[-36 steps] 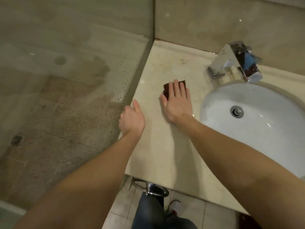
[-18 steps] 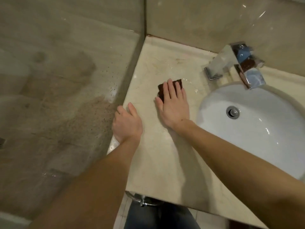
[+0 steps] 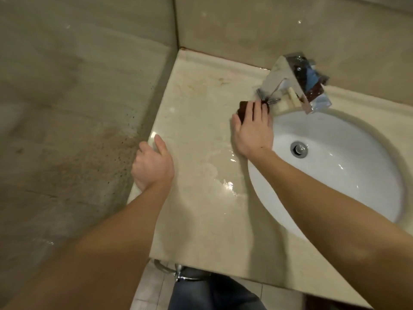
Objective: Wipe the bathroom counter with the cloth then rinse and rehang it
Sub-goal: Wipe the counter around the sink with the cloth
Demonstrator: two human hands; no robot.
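Note:
A small dark maroon cloth (image 3: 243, 108) lies folded on the beige marble counter (image 3: 201, 121), pressed flat under the fingers of my right hand (image 3: 253, 133). It sits just left of the chrome faucet (image 3: 295, 83) base, at the rim of the white sink (image 3: 335, 166). My left hand (image 3: 152, 164) grips the counter's left edge, thumb on top, fingers curled over the side. A wet sheen shows on the counter between my two hands.
A glass shower panel (image 3: 89, 108) with dark specks meets the counter's left edge. The tiled wall (image 3: 268, 25) runs behind the faucet. A chrome ring (image 3: 178, 274) hangs below the counter's front edge, above my legs and the tiled floor.
My right hand has slid the cloth to the right and away from me, from the counter's middle to the faucet base. My left hand stays on the edge.

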